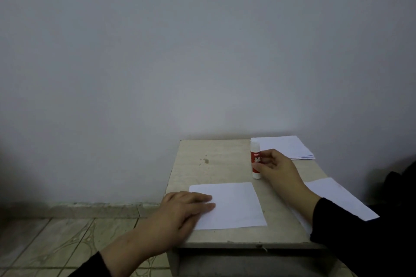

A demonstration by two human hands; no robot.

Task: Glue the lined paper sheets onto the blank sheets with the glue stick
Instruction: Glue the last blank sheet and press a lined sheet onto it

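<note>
A white sheet [236, 204] lies flat on the small beige table [213, 164]; whether it is lined I cannot tell. My left hand [180, 216] rests flat on that sheet's left edge, fingers together. A red and white glue stick [255, 159] stands upright behind the sheet, cap on. My right hand [276, 168] has its thumb and fingers closed around the stick's lower half. A stack of white sheets [286, 146] lies at the far right corner. Another white sheet [337, 198] lies at the right edge, partly under my right sleeve.
The table stands against a plain grey wall [157, 51]. Its left edge drops to a tiled floor [67, 243]. A dark object [396, 182] sits beyond the table's right side.
</note>
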